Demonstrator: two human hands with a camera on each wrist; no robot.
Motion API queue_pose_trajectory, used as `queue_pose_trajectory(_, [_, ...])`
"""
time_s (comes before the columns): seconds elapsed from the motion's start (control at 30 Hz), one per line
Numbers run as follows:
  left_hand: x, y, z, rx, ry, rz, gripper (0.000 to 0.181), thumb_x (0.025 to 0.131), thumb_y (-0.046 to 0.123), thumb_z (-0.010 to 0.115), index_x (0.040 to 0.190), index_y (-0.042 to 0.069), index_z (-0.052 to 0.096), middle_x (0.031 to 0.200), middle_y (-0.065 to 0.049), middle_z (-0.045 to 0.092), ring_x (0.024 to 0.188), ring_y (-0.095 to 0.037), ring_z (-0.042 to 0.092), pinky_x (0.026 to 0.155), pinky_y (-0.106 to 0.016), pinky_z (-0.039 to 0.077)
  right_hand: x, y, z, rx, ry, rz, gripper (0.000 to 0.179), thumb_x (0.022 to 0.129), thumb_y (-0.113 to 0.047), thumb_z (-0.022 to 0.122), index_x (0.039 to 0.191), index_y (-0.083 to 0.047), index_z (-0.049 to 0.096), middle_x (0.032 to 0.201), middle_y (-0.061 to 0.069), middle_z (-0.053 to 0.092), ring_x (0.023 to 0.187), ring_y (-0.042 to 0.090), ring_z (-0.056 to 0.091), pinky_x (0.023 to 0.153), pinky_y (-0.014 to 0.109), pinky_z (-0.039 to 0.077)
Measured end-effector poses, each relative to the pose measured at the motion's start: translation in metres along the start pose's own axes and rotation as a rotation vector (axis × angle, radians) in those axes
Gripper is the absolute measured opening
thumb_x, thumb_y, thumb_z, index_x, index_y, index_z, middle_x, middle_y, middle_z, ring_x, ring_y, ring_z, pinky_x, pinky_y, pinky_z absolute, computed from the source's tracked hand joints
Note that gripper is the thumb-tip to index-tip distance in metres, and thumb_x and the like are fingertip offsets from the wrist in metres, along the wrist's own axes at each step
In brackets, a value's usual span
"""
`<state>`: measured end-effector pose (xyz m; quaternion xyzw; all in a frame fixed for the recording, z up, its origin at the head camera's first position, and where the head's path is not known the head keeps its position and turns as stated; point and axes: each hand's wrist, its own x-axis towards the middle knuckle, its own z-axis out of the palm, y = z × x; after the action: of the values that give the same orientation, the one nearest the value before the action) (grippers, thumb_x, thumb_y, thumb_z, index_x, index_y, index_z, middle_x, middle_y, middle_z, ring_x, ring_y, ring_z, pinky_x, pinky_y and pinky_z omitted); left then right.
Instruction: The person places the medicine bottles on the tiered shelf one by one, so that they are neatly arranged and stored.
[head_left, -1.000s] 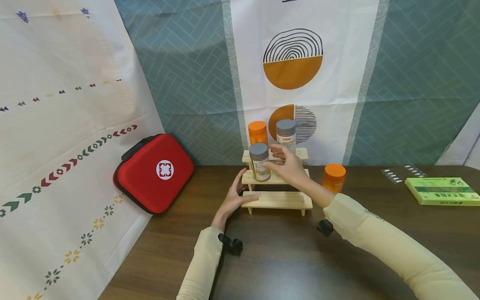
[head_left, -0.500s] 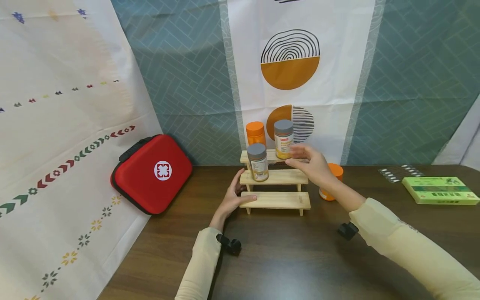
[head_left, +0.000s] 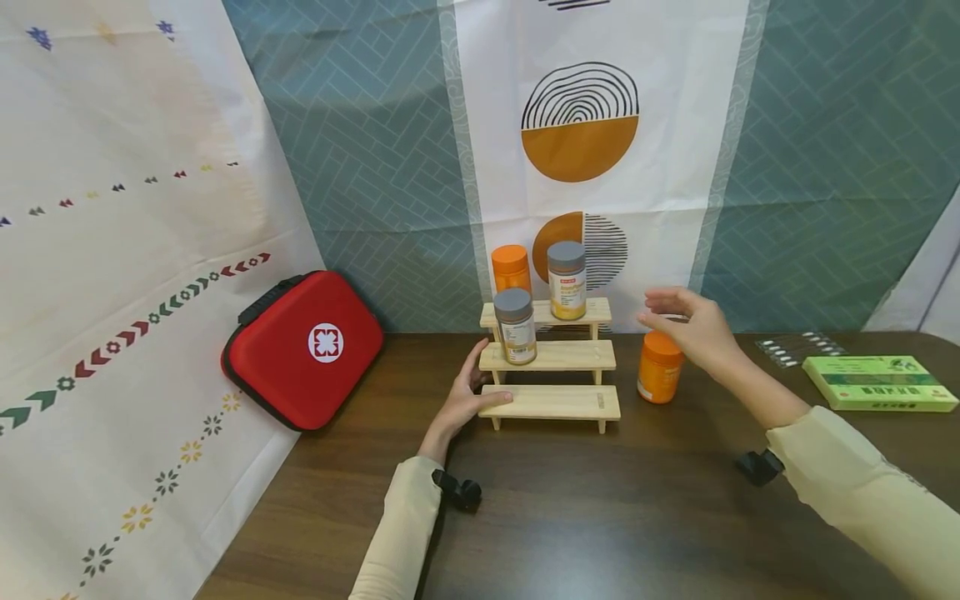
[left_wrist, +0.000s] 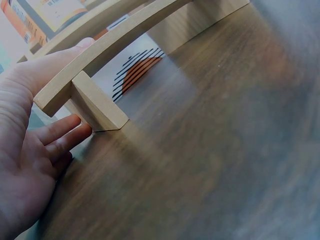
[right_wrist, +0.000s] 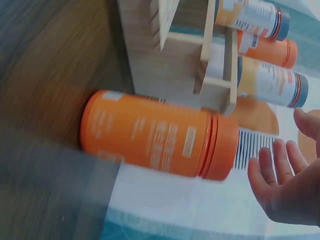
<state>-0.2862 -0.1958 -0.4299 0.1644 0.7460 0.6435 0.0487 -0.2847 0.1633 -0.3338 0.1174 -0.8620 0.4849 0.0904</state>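
Observation:
My left hand grips the left end of a three-step wooden display stand. In the left wrist view its thumb lies over a step and the other fingers are by the leg below. My right hand holds nothing, fingers parted and bent, just above an orange pill bottle standing right of the stand. A grey-capped bottle stands on the middle step's left. On the top step, another grey-capped bottle stands right of an orange bottle, which is partly hidden.
A red first-aid case leans against the cloth at left. At the right lie a green box and a blister pack on the brown table. Patterned cloth hangs behind.
My right hand has moved right, from beside the grey-capped bottles to over the orange bottle on the table. The left hand keeps its grip on the stand.

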Motion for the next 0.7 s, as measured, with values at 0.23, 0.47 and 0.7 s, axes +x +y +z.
queue_pose_trajectory(0.23, [0.001, -0.002, 0.0, -0.011, -0.002, 0.01, 0.1, 0.082, -0.002, 0.073, 0.158, 0.021, 0.012, 0.15, -0.024, 0.041, 0.133, -0.044, 0.043, 0.117, -0.055, 0.026, -0.008, 0.015, -0.014, -0.051, 0.039, -0.029, 0.049, 0.095, -0.034, 0.063, 0.133, -0.003, 0.055, 0.131, 0.024, 0.06, 0.095, -0.011, 0.052, 0.078, 0.001, 0.04])
queue_pose_trajectory(0.47, [0.001, -0.003, -0.001, 0.002, 0.0, 0.002, 0.101, 0.082, -0.002, 0.073, 0.158, 0.016, 0.009, 0.151, -0.024, 0.041, 0.133, -0.044, 0.044, 0.117, -0.054, 0.027, -0.011, 0.027, -0.016, -0.059, -0.034, 0.039, 0.058, 0.095, -0.038, 0.062, 0.138, -0.001, 0.048, 0.14, 0.026, 0.051, 0.127, 0.044, 0.048, 0.099, 0.057, 0.044])
queue_pose_trajectory(0.7, [0.0, -0.002, -0.001, 0.003, 0.005, 0.005, 0.099, 0.082, -0.002, 0.073, 0.158, 0.022, 0.013, 0.153, -0.022, 0.038, 0.134, -0.045, 0.042, 0.117, -0.054, 0.026, -0.013, 0.038, -0.012, -0.056, -0.076, 0.054, 0.062, 0.095, -0.037, 0.063, 0.14, 0.001, 0.045, 0.141, 0.028, 0.049, 0.125, 0.042, 0.046, 0.1, 0.057, 0.04])
